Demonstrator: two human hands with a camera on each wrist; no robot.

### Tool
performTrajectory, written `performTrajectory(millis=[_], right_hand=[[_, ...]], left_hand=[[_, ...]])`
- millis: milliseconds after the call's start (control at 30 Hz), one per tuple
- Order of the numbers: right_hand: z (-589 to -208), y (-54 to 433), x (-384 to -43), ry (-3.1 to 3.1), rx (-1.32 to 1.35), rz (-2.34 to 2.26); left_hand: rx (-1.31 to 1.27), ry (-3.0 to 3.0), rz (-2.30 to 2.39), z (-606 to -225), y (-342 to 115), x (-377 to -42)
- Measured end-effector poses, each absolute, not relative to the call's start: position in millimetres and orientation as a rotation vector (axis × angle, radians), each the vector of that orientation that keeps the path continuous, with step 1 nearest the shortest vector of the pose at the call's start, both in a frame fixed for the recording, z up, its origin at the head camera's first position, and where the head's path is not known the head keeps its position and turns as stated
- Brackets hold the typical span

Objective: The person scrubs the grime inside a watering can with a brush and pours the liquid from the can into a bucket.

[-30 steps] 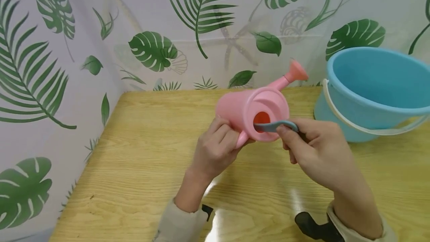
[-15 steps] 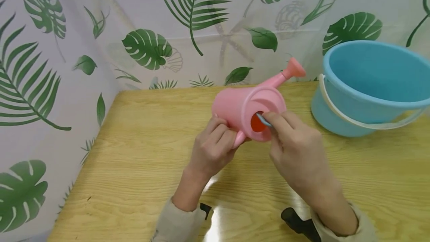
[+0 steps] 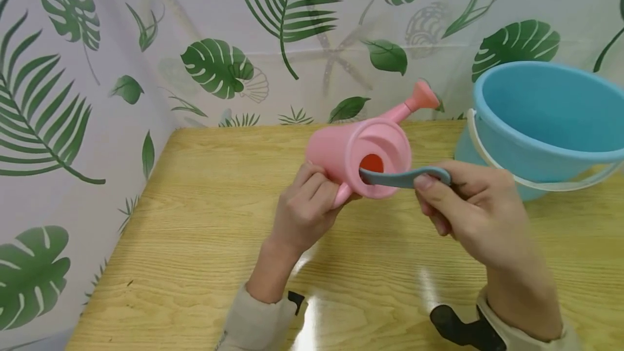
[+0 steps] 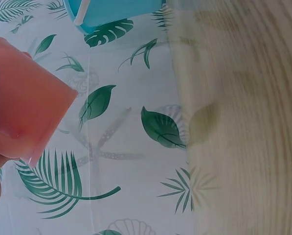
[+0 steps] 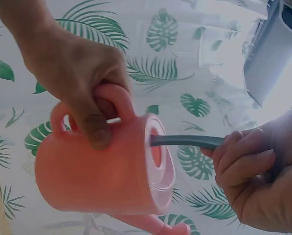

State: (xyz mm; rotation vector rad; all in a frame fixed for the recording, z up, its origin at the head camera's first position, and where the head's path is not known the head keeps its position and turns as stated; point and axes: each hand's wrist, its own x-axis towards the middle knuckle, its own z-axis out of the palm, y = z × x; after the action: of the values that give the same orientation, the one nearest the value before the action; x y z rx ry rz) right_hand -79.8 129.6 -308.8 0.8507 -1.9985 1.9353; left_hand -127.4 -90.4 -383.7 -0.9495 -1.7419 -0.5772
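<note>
A pink watering can [image 3: 331, 148] is held tilted on its side above the table, its round opening facing right and its spout pointing up and right. My left hand [image 3: 307, 205] grips the can's loop handle, with the thumb along its body in the right wrist view. Between thumb and fingers, my right hand [image 3: 480, 221] pinches a slim blue-grey tool handle [image 3: 397, 179]. The far end of that tool goes through the can's opening and is hidden inside, so its kind cannot be told. Only part of the can [image 4: 33, 98] shows in the left wrist view.
A light blue bucket [image 3: 526, 161] with a white carrying handle [image 3: 560, 184] stands on the wooden table [image 3: 195, 242], right of the can. A leaf-patterned cloth [image 3: 312, 96] rises along the table's back and left edges.
Half a second ago the right hand was close to the opening with the tool deeper inside. It has since drawn back to the right, exposing more handle. The can stays nearly in place.
</note>
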Motion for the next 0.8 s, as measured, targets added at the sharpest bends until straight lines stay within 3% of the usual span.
performTrajectory(millis=[433,633,800], right_hand=[[-311,123,-88,-1.990,0.624,2.263],[-318,116,-96,-2.081,0.388,2.461],[-323,124,-99,-1.800,0.438,2.659]], left_hand=[[-0.914,-1.797,-0.540,-383,-90,-126],[-0.882,-1.796,-0.468,-386,-81,-123],[-0.834,-1.806,-0.425,-389,-76,-123]])
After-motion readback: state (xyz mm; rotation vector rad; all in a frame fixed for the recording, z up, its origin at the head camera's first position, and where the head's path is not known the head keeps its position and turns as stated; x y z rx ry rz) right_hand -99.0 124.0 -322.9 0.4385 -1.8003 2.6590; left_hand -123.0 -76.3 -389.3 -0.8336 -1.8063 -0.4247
